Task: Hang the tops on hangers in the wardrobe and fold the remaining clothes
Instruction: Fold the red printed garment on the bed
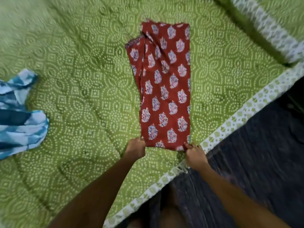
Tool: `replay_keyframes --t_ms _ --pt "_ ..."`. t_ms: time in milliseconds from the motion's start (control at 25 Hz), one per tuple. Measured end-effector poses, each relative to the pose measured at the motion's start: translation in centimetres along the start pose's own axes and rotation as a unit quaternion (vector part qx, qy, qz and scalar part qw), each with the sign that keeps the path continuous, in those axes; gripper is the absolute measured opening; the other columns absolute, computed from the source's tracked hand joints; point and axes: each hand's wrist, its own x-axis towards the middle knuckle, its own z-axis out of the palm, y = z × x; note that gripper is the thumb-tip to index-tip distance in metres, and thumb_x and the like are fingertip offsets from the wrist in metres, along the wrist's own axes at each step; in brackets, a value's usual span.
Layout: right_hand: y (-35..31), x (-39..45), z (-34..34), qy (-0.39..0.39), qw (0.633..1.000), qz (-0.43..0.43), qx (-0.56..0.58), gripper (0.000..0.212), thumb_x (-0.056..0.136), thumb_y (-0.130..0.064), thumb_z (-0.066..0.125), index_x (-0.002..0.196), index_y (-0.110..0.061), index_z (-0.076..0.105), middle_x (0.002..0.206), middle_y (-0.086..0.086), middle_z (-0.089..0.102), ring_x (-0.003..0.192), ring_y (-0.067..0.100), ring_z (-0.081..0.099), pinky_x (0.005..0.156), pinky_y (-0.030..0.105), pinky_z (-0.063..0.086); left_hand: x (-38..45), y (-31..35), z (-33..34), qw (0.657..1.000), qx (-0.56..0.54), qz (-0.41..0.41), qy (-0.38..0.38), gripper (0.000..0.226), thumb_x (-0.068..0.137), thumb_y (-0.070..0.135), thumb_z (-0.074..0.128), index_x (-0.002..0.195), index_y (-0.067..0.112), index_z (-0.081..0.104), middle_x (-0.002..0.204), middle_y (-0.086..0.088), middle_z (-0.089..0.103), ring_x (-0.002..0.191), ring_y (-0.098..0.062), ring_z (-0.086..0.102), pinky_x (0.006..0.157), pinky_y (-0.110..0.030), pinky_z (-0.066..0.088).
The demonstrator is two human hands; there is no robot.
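While lying flat in a long narrow strip on the green dotted-pattern bedspread (74, 104), the red cotton garment with pale floral print (165, 86) has its near end gripped at both corners: left hand (135, 148) curled round the left corner, right hand (195, 154) pinching the right corner. Blue-and-white tie-dye cloth (19, 116) sits crumpled well apart at the left edge. Frame slightly blurred.

green bedspread (82, 99): red printed garment (166, 89), blue tie-dye cloth (19, 116).
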Motion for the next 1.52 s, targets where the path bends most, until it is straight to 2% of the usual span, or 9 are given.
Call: replay_keyframes --t_ms 80,160,240,320,400,760,1120,1360,1520 --pt "-1.2 0.4 0.1 0.062 0.993 0.024 0.094 0.034 0.091 -0.03 0.046 0.107 -0.009 0.067 0.134 0.005 0.054 0.123 0.024 0.047 0.106 0.036 0.032 0.5 1.1 0.7 0.999 -0.042 -0.022 0.007 0.037 0.091 0.032 0.045 0.111 0.005 0.061 0.115 -0.012 0.061 0.109 -0.028 0.057 0.089 -0.033 0.045" --pt "-2.3 2.8 -0.5 0.171 0.975 0.014 0.138 0.025 0.082 -0.021 0.055 0.096 -0.004 0.07 0.121 0.011 0.062 0.114 0.03 0.056 0.1 0.041 0.043 3.2 2.1 0.1 0.984 -0.121 0.012 0.131 0.041 0.092 0.033 0.04 0.107 0.003 0.063 0.113 -0.013 0.062 0.107 -0.029 0.057 0.092 -0.033 0.044" --pt "-3.1 6.6 -1.1 0.203 0.969 0.011 0.141 0.042 0.081 -0.016 0.06 0.119 -0.001 0.06 0.137 0.015 0.049 0.129 0.034 0.044 0.107 0.047 0.033 7.4 2.3 -0.4 0.961 -0.145 0.04 0.233 0.049 0.088 0.034 0.036 0.112 0.001 0.063 0.122 -0.014 0.06 0.114 -0.03 0.057 0.102 -0.038 0.039" --pt "-2.9 10.5 -0.7 0.162 0.979 0.0 0.126 0.058 0.094 -0.027 0.034 0.145 -0.002 0.026 0.155 0.012 0.021 0.144 0.027 0.016 0.116 0.04 0.008 11.1 2.0 0.0 0.967 -0.112 0.039 0.228 0.059 0.088 0.042 0.036 0.132 0.004 0.05 0.142 -0.011 0.045 0.133 -0.027 0.041 0.114 -0.04 0.017" --pt "-1.5 13.7 0.3 0.158 0.982 -0.022 0.103 0.067 0.093 -0.042 0.009 0.149 -0.006 0.009 0.158 0.009 0.008 0.146 0.02 0.003 0.117 0.035 -0.003 13.4 1.8 1.9 0.968 -0.086 0.023 0.234 0.068 0.089 0.052 0.036 0.141 0.008 0.039 0.149 -0.008 0.036 0.139 -0.023 0.029 0.116 -0.04 0.006" --pt "5.9 27.5 -6.5 0.294 0.954 -0.019 0.055 0.075 0.087 -0.069 0.022 0.15 -0.027 0.014 0.157 0.007 0.012 0.145 0.024 0.008 0.117 0.038 0.002 15.8 1.0 6.1 0.962 -0.05 -0.006 0.27 0.086 0.084 0.071 0.023 0.145 0.011 0.025 0.15 -0.008 0.033 0.139 -0.023 0.021 0.115 -0.042 0.003" --pt "2.9 25.9 -5.4 0.322 0.926 0.151 0.126 0.072 0.097 -0.053 0.024 0.15 -0.008 0.005 0.158 0.007 0.002 0.146 0.019 -0.001 0.117 0.034 -0.006 16.1 1.4 6.4 0.951 -0.059 0.013 0.304 0.082 0.088 0.067 0.018 0.143 0.007 0.033 0.151 -0.009 0.032 0.14 -0.023 0.022 0.115 -0.043 0.004" --pt "-5.1 19.0 2.0 0.354 0.878 0.29 0.14 0.069 0.092 -0.049 0.014 0.145 -0.01 0.031 0.152 0.006 0.03 0.143 0.021 0.022 0.116 0.036 0.005 15.2 -0.1 4.5 0.936 -0.097 0.173 0.292 0.069 0.082 0.049 0.037 0.132 0.003 0.049 0.143 -0.014 0.043 0.136 -0.024 0.032 0.112 -0.041 -0.001" --pt "-8.6 17.5 3.3 0.369 0.839 0.355 0.184 0.069 0.09 -0.048 0.012 0.146 -0.012 0.031 0.153 0.004 0.028 0.144 0.023 0.019 0.117 0.038 0.004 14.4 -5.7 4.0 0.91 -0.102 0.27 0.297 0.067 0.08 0.046 0.041 0.132 0.004 0.049 0.148 -0.019 0.033 0.139 -0.031 0.027 0.113 -0.037 0.002"
